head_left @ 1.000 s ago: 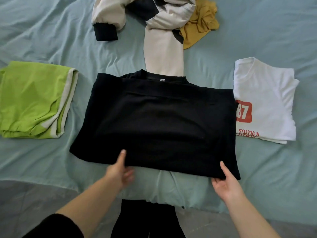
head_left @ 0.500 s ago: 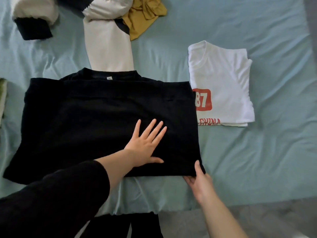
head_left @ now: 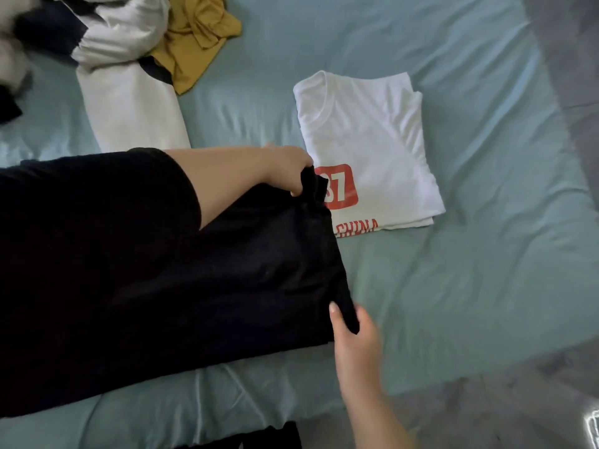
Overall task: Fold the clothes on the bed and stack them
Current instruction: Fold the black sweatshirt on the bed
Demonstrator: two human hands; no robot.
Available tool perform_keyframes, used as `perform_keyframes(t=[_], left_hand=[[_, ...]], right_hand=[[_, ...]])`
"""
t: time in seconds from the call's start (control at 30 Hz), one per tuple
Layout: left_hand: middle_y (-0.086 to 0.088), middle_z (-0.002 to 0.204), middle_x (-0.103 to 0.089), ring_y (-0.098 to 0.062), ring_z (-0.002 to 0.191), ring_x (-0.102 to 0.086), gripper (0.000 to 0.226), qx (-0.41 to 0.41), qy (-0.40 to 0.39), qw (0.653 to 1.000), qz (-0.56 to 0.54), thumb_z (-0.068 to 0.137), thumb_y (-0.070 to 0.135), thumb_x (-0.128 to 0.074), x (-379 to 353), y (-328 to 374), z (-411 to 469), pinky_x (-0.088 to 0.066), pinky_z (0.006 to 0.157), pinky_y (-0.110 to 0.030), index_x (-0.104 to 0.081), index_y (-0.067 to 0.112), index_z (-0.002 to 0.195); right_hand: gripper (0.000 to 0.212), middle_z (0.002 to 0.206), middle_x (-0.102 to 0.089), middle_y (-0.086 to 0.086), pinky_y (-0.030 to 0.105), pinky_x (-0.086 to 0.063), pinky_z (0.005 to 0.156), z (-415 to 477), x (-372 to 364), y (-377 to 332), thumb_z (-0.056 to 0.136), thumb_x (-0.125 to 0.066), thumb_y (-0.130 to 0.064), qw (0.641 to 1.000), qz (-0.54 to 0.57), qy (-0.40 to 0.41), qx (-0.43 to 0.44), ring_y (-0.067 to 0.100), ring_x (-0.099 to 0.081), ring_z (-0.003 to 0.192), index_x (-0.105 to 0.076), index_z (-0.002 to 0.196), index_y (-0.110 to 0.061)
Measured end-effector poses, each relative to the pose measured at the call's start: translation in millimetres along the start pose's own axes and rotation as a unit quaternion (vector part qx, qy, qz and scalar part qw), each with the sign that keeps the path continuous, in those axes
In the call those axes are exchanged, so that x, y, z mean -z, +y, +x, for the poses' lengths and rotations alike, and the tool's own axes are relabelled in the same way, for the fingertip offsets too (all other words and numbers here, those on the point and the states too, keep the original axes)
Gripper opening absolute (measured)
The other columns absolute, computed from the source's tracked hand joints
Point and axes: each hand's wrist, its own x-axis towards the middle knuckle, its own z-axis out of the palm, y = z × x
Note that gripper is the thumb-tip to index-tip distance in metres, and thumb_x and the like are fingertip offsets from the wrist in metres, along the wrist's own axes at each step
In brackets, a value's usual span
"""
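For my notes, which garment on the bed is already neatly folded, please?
The white T-shirt with the red print; the mustard garment and cream garment lie unfolded.

Grey floor [head_left: 518, 400] btm right, shiny obj [head_left: 593, 429] at corner

We see the bed [head_left: 470, 286] covered in a pale teal sheet, creased all over. Directly on it, stretching leftward from our hands, lies the black garment [head_left: 227, 270]. Our left hand [head_left: 287, 168] pinches its far right corner and our right hand [head_left: 356, 335] grips its near right corner. Just right of the left hand, a folded white T-shirt [head_left: 372, 131] with red print lies flat on the sheet. Beyond and left of the left hand, a white and navy garment [head_left: 129, 92] lies loose, with a crumpled mustard garment [head_left: 194, 37] against it.
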Motion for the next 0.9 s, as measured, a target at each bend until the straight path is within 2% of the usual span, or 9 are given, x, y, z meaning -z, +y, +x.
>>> perform_keyframes(t=[0.07,0.13,0.23,0.37,0.5,0.6,0.73,0.8,0.9], left_hand=[[0.003,0.079,-0.059,-0.019,0.075,-0.057,0.013,-0.009,0.056,0.998,-0.034,0.074,0.015,-0.066,0,0,2,-0.047,0.068,-0.033,-0.057,0.019,0.083],[0.000,0.087,-0.063,-0.022,0.082,-0.060,0.015,0.007,0.100,0.992,-0.082,0.075,0.012,-0.063,-9,-5,4,-0.052,0.075,-0.039,-0.060,0.016,0.090],[-0.002,0.099,-0.064,-0.026,0.093,-0.060,0.024,0.040,0.078,0.988,-0.127,0.077,0.013,-0.062,-25,-7,12,-0.053,0.085,-0.045,-0.059,0.017,0.101],[-0.008,0.105,-0.065,-0.023,0.092,-0.062,0.032,0.018,0.026,0.973,-0.227,0.074,0.011,-0.063,-11,2,7,-0.052,0.079,-0.034,-0.058,0.014,0.105],[0.005,0.094,-0.064,-0.014,0.087,-0.060,0.023,-0.017,0.036,0.987,-0.157,0.074,0.016,-0.065,15,-11,-30,-0.047,0.079,-0.033,-0.062,0.027,0.094],[0.013,0.089,-0.061,-0.011,0.085,-0.056,0.022,-0.041,0.084,0.993,-0.067,0.075,0.017,-0.061,33,-36,-71,-0.040,0.082,-0.032,-0.060,0.035,0.088],[0.013,0.096,-0.057,-0.013,0.094,-0.054,0.029,-0.044,0.116,0.991,-0.041,0.080,0.007,-0.057,39,-95,-126,-0.047,0.085,-0.033,-0.062,0.035,0.084],[0.008,0.100,-0.059,-0.014,0.095,-0.055,0.034,-0.018,0.127,0.989,-0.076,0.078,0.000,-0.054,30,-127,-152,-0.047,0.085,-0.031,-0.063,0.032,0.084],[0.009,0.090,-0.064,-0.016,0.086,-0.059,0.041,0.060,0.154,0.972,-0.168,0.077,-0.005,-0.046,4,-176,-186,-0.048,0.074,-0.024,-0.064,0.032,0.080]], right_hand=[[0.008,0.090,-0.067,-0.029,0.010,-0.046,0.066,-4,1,1,0.088,-0.062,-0.047,0.999,0.037,0.029,0.004,-0.011,-0.062,0.084,-0.065,0.089,-0.040],[0.013,0.089,-0.071,-0.019,0.018,-0.049,0.071,2,-1,8,0.088,-0.064,-0.043,0.990,0.118,0.053,-0.056,-0.003,-0.066,0.084,-0.068,0.091,-0.031],[0.010,0.086,-0.074,-0.001,0.038,-0.057,0.076,17,-1,19,0.090,-0.066,-0.029,0.970,0.184,0.048,-0.149,0.019,-0.070,0.085,-0.070,0.087,-0.020],[0.006,0.087,-0.076,0.003,0.031,-0.055,0.067,19,2,11,0.087,-0.069,-0.020,0.941,0.277,0.019,-0.195,0.016,-0.073,0.078,-0.070,0.088,-0.014],[0.007,0.080,-0.072,-0.009,0.017,-0.050,0.065,-23,5,-10,0.083,-0.073,-0.028,0.985,0.153,0.050,-0.062,0.006,-0.067,0.077,-0.068,0.084,-0.025],[0.025,0.076,-0.069,-0.016,0.003,-0.045,0.065,-60,-12,-36,0.079,-0.077,-0.014,0.994,0.059,0.045,0.078,-0.006,-0.063,0.074,-0.061,0.076,-0.033],[0.052,0.109,-0.067,-0.012,0.003,-0.043,0.079,-97,-54,-56,0.070,-0.075,0.011,0.963,-0.067,-0.045,0.258,-0.004,-0.061,0.090,-0.048,0.078,-0.034],[0.053,0.120,-0.060,-0.021,0.006,-0.041,0.089,-113,-77,-55,0.072,-0.072,0.007,0.944,-0.113,-0.122,0.286,-0.005,-0.057,0.105,-0.046,0.084,-0.037],[0.043,0.125,-0.052,-0.034,0.002,-0.036,0.091,-135,-119,-50,0.081,-0.067,-0.006,0.921,-0.168,-0.215,0.277,-0.011,-0.050,0.109,-0.044,0.086,-0.042]])
